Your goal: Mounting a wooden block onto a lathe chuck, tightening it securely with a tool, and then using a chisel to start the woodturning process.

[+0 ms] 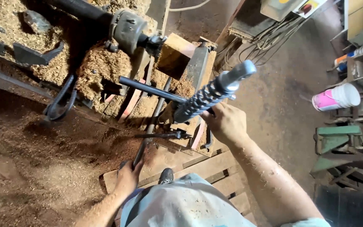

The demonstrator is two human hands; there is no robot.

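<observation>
Soft daylight falls from about one o'clock, brightest on the concrete floor [274, 101] and on my right hand [225, 124]. At ten o'clock the sawdust [5, 21] glows warm, with deep shadow beneath the machine. A pale sheen sits on the metal handle [236, 75]. Edges bow outward, and the corners look slightly soft.

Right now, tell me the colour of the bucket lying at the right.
The bucket is white with a pink band, clearest in the head view.
</observation>
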